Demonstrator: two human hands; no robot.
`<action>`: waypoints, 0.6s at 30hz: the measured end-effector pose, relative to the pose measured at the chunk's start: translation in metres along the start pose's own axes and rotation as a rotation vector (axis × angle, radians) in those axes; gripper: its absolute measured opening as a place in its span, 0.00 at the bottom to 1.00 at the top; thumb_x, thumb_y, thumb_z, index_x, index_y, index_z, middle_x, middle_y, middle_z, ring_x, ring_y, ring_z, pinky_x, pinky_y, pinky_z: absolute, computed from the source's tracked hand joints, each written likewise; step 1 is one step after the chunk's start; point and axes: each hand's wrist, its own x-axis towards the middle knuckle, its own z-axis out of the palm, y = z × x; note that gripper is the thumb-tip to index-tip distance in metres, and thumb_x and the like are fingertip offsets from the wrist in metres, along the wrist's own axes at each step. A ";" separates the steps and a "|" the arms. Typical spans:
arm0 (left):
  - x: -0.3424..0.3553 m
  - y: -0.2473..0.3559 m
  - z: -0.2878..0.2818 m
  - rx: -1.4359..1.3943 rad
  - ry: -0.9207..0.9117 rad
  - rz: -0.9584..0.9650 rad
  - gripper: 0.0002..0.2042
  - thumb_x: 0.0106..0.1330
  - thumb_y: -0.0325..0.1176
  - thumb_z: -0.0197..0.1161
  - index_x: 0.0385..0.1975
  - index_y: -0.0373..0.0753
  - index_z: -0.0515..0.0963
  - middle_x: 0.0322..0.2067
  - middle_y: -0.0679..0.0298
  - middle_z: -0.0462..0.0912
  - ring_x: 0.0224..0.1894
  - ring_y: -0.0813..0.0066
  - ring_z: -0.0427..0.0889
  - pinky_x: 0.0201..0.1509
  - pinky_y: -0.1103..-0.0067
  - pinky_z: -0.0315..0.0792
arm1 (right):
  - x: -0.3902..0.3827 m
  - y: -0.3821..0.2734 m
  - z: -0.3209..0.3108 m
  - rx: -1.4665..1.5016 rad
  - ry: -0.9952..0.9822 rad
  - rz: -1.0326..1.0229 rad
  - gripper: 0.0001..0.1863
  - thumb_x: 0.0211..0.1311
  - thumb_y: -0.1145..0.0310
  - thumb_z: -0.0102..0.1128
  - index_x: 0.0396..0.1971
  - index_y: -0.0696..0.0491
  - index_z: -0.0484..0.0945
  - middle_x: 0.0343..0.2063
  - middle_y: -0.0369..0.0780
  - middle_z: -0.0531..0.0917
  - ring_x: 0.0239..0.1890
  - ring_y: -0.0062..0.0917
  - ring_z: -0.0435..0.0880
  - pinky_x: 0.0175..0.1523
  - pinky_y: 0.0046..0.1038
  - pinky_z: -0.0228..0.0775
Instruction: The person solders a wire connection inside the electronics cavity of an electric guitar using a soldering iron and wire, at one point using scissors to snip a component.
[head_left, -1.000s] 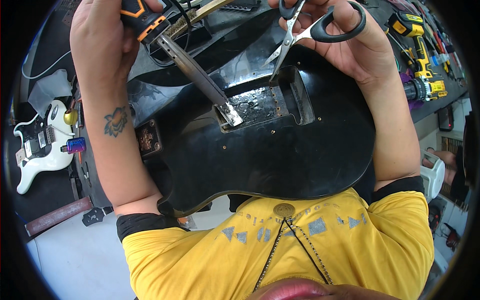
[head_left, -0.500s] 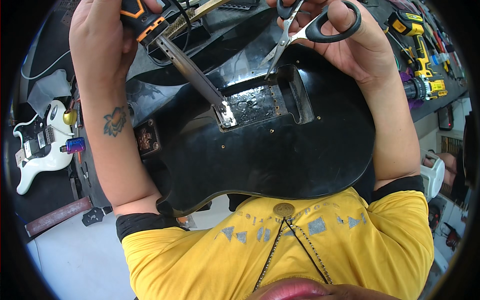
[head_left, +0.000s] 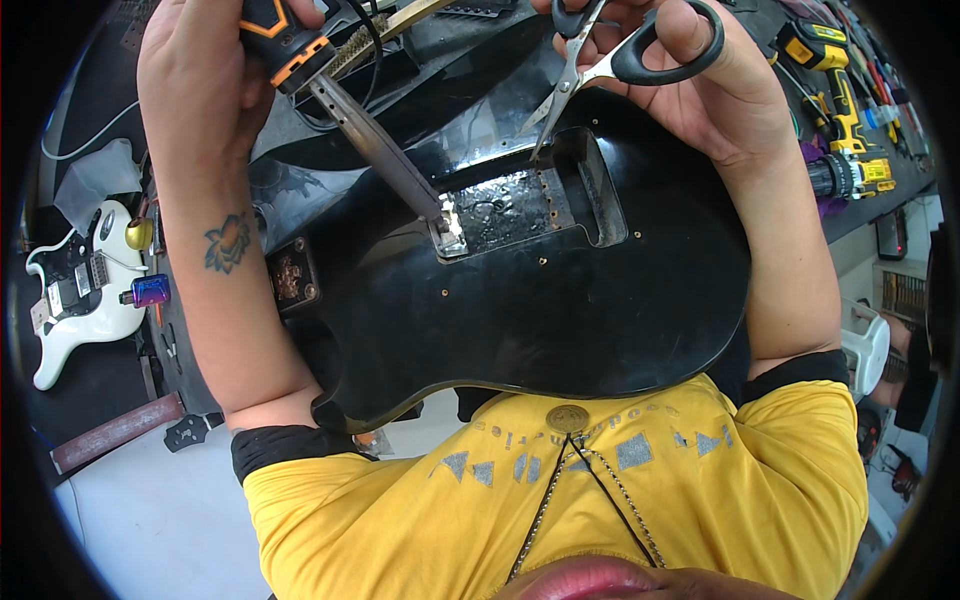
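A black electric guitar body lies back side up in front of me, with a rectangular cavity cut into it. My left hand is closed round the black and orange handle of a large soldering iron. The iron slants down to the right, its tip at a shiny metal plate in the cavity's left end. In my right hand is a pair of black-handled scissors, thumb through one loop. Their blades are slightly apart, points at the cavity's far edge.
A white guitar body lies at the left by a purple-blue device. A wooden-handled brush is behind the iron. Yellow power tools lie at the right. A white stool stands beyond my right arm.
The soldering iron's tip has shifted very slightly against the metal plate, and the guitar body has moved a touch. Both hands keep their holds, and the scissors stay almost still.
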 end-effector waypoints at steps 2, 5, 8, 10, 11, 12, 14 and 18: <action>0.001 -0.001 -0.003 -0.031 -0.017 -0.027 0.09 0.72 0.37 0.55 0.34 0.38 0.72 0.16 0.63 0.78 0.08 0.86 0.64 0.11 0.88 0.58 | 0.000 0.000 0.001 -0.004 -0.006 -0.004 0.38 0.56 0.58 0.80 0.57 0.69 0.73 0.43 0.47 0.84 0.45 0.29 0.87 0.51 0.28 0.83; 0.001 0.000 -0.004 -0.057 -0.031 -0.042 0.09 0.72 0.37 0.56 0.34 0.38 0.72 0.16 0.63 0.78 0.08 0.86 0.64 0.11 0.89 0.58 | 0.001 0.001 0.001 -0.005 -0.020 -0.010 0.37 0.57 0.58 0.79 0.57 0.69 0.73 0.44 0.47 0.84 0.45 0.30 0.87 0.53 0.30 0.83; -0.001 0.003 -0.002 -0.090 -0.038 -0.058 0.09 0.73 0.37 0.56 0.34 0.38 0.72 0.16 0.63 0.79 0.08 0.87 0.64 0.11 0.89 0.58 | 0.001 0.002 0.000 0.001 -0.030 -0.015 0.36 0.57 0.59 0.79 0.57 0.68 0.74 0.45 0.47 0.84 0.46 0.31 0.87 0.54 0.33 0.83; 0.001 -0.002 -0.005 -0.097 -0.030 -0.044 0.09 0.73 0.37 0.56 0.35 0.38 0.72 0.16 0.62 0.79 0.07 0.87 0.63 0.10 0.89 0.57 | 0.002 0.002 0.000 0.006 -0.036 -0.019 0.36 0.57 0.60 0.79 0.57 0.68 0.74 0.47 0.48 0.84 0.46 0.32 0.87 0.55 0.34 0.83; 0.004 -0.009 -0.011 -0.082 -0.034 -0.068 0.09 0.73 0.37 0.56 0.35 0.38 0.72 0.16 0.62 0.80 0.07 0.87 0.63 0.10 0.89 0.58 | 0.002 0.003 0.001 0.004 -0.027 -0.021 0.35 0.58 0.60 0.78 0.57 0.68 0.74 0.48 0.48 0.83 0.46 0.32 0.88 0.55 0.35 0.83; 0.006 -0.009 -0.012 -0.068 -0.039 -0.092 0.09 0.73 0.37 0.56 0.35 0.38 0.72 0.16 0.63 0.80 0.07 0.87 0.63 0.10 0.89 0.58 | 0.002 0.003 0.001 0.004 -0.022 -0.022 0.35 0.58 0.60 0.78 0.57 0.68 0.74 0.49 0.48 0.83 0.46 0.32 0.88 0.55 0.35 0.83; 0.000 -0.004 -0.007 -0.080 -0.037 -0.059 0.09 0.73 0.37 0.56 0.35 0.38 0.72 0.16 0.63 0.80 0.07 0.87 0.63 0.10 0.89 0.58 | 0.002 0.002 0.000 -0.077 0.008 -0.024 0.34 0.58 0.61 0.78 0.57 0.68 0.74 0.50 0.48 0.83 0.47 0.32 0.88 0.55 0.35 0.83; 0.000 -0.001 -0.005 -0.132 -0.043 -0.041 0.10 0.73 0.37 0.56 0.34 0.38 0.72 0.16 0.63 0.80 0.07 0.87 0.63 0.10 0.89 0.58 | 0.004 0.006 -0.012 -0.122 0.003 -0.031 0.34 0.58 0.61 0.78 0.57 0.68 0.74 0.51 0.48 0.83 0.47 0.32 0.87 0.55 0.35 0.83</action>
